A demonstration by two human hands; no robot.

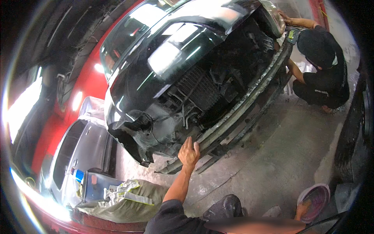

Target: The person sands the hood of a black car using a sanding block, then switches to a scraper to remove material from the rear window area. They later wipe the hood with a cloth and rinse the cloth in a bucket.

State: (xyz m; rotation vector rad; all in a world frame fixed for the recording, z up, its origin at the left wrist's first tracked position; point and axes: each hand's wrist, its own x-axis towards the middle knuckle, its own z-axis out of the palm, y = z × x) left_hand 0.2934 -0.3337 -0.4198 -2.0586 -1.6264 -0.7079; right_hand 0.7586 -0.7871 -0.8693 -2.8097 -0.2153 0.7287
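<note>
A dark car (163,54) stands in front of me with its front cover off, so its radiator (200,91) and pipes are exposed. A long, worn bumper beam (249,97) runs across its nose. My left hand (189,154) is at the near end of this beam, fingers stretched out and palm toward the car; whether it presses on the metal is hard to see. Low at the right, my right hand (302,210) grips the rim of a tilted, round purple basin (319,199), its fingers partly hidden.
At the far right a co-worker in black (321,74) crouches, one hand on the headlight (274,21). Detached grey car doors (91,144) stand at the left, beside a draped cover (136,204) with crumpled paper (124,191). A red car body (87,82) is behind. The floor (280,152) is concrete.
</note>
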